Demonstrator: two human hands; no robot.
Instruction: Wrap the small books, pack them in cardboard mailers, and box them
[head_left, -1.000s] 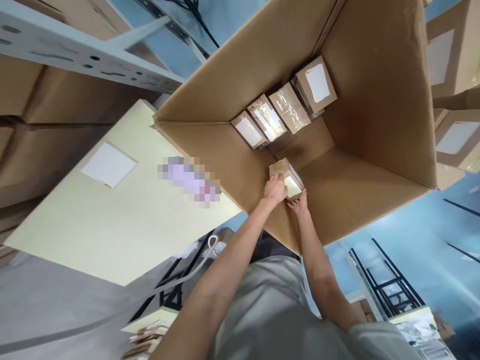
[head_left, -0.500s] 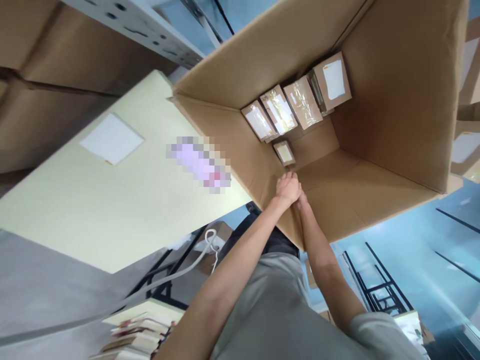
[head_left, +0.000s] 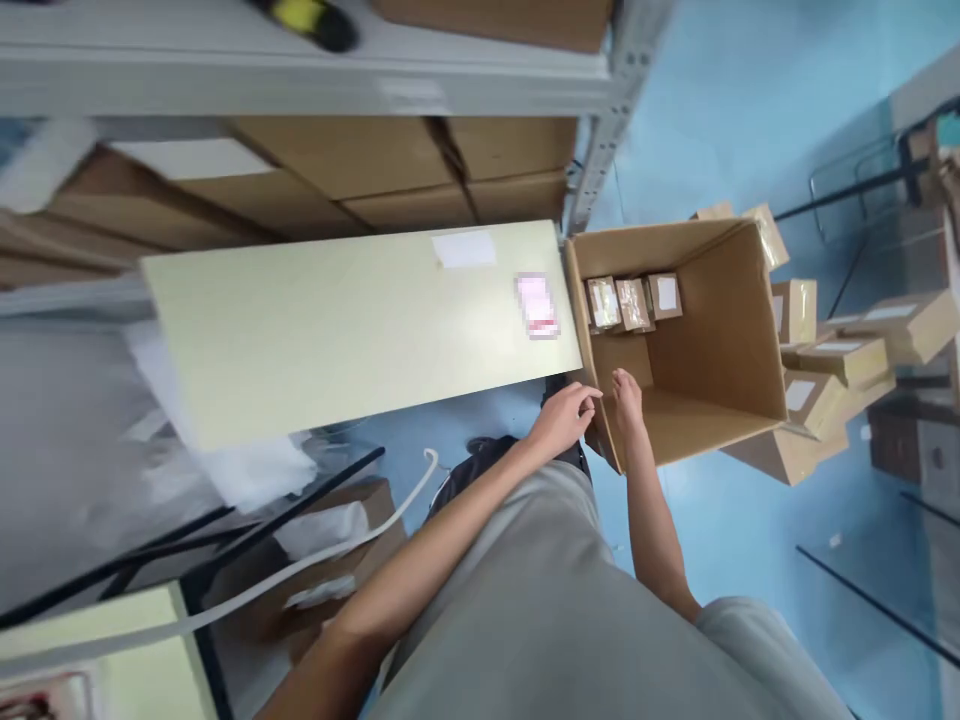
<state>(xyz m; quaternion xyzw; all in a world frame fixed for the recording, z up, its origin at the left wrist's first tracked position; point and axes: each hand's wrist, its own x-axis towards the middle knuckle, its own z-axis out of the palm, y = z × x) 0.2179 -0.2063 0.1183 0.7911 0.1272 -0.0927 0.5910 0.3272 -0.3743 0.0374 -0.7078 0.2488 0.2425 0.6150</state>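
Note:
A large open cardboard box (head_left: 712, 320) stands at right of centre. Inside, along its far wall, sit small taped cartons (head_left: 634, 303) with white labels. My left hand (head_left: 562, 418) is at the box's near left edge, beside the pale tabletop's corner, its fingers loosely bent and apart, with nothing seen in them. Over the box's near part hangs my right hand (head_left: 628, 402), fingers loosely curled and holding nothing visible. A gap separates the two hands. The box floor's near part is partly hidden behind my right hand.
To the left lies a pale yellow tabletop (head_left: 337, 340) bearing a white paper (head_left: 465, 248) and a blurred-out pink item (head_left: 538, 306). Metal shelving (head_left: 300, 85) with cartons stands behind it. Several labelled cartons (head_left: 840, 355) are piled at right. A white hose (head_left: 300, 565) curves at lower left.
My hands, together low inside the box before, have come apart and drawn back toward my body. The view has swung left and pulled back, so the box looks smaller and more tabletop shows.

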